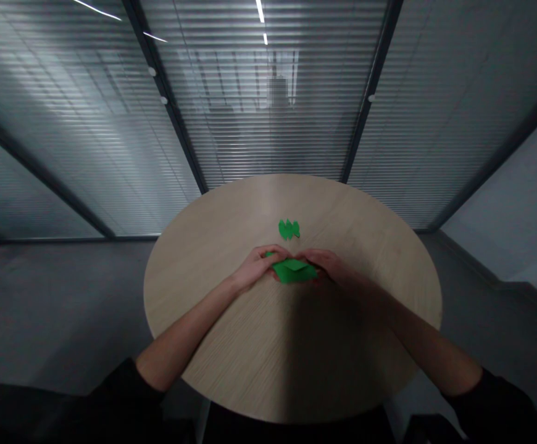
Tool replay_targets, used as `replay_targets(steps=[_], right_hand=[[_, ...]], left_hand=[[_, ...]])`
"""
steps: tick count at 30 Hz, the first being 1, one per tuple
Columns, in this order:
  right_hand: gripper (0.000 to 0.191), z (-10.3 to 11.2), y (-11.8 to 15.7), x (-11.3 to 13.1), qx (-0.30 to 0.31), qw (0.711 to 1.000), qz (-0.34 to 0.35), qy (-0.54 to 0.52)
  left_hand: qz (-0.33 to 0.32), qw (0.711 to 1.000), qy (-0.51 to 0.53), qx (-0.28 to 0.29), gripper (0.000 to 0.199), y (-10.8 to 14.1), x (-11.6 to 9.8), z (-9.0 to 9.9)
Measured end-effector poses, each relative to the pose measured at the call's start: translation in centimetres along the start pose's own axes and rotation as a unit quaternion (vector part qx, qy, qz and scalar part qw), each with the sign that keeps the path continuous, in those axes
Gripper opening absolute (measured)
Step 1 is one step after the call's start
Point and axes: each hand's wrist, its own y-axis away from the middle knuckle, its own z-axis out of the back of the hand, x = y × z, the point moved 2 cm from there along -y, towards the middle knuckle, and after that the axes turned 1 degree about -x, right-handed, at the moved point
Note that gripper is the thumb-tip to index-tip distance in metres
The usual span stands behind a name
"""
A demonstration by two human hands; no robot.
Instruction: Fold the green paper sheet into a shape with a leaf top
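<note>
A folded sheet of green paper (295, 272) is held between my two hands, over the middle of the round table. My left hand (260, 265) grips its left end, thumb on top and fingers partly hidden beneath. On the right end, my right hand (326, 264) is closed around the edge, its fingers along the back and partly out of sight. A raised fold shows across the paper's upper side. Just beyond my hands lies a small green zigzag-shaped paper piece (289, 229), touched by neither hand.
The round wooden table (231, 351) has a pale top, with a dark shadow falling over its front right part. Behind it stands a glass partition with blinds (268, 142) in dark frames. A white wall (509, 209) rises at the right, above grey floor.
</note>
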Motion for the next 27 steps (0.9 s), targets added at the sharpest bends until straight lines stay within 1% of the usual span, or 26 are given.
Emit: replay_targets(steps=[2, 4, 6, 9, 11, 14, 17, 19, 22, 27], right_hand=[[0.042, -0.2, -0.1, -0.1, 0.002, 1.000, 0.007, 0.022], [0.041, -0.5, -0.2, -0.4, 0.024, 1.000, 0.005, 0.016], [0.040, -0.7, -0.3, -0.6, 0.028, 1.000, 0.001, -0.002], [0.036, -0.5, -0.5, -0.7, -0.017, 0.999, 0.018, -0.025], [0.038, -0.4, -0.6, -0.7, -0.044, 0.998, 0.030, -0.035], [0.045, -0.4, -0.7, -0.7, -0.062, 0.996, 0.037, -0.062], [0.047, -0.8, -0.6, -0.5, -0.049, 0.993, 0.029, -0.102], [0.046, -1.1, -0.5, -0.4, -0.035, 0.993, 0.026, -0.111], [0.045, -1.4, -0.5, -0.4, -0.029, 0.995, 0.027, -0.095], [0.051, -1.8, -0.5, -0.4, -0.020, 0.995, 0.016, -0.093]], left_hand=[[-0.009, 1.000, -0.017, 0.019, 0.029, 0.2, -0.2, -0.3], [-0.027, 0.999, -0.037, 0.026, 0.033, 0.3, -0.4, -0.5], [-0.047, 0.998, -0.041, 0.005, 0.044, 0.3, -0.6, -0.6], [-0.063, 0.997, -0.002, -0.047, 0.060, 0.3, -0.6, -0.6], [-0.075, 0.996, 0.023, -0.053, 0.064, 0.3, -0.6, -0.8], [-0.105, 0.994, -0.005, -0.038, 0.059, 0.5, -0.6, -1.2], [-0.128, 0.989, -0.061, -0.031, 0.049, 0.7, -0.6, -1.6], [-0.127, 0.989, -0.076, -0.023, 0.045, 0.7, -0.5, -1.8], [-0.116, 0.989, -0.085, -0.016, 0.044, 0.6, -0.2, -1.8], [-0.124, 0.983, -0.131, -0.035, 0.031, 0.5, -0.2, -1.6]])
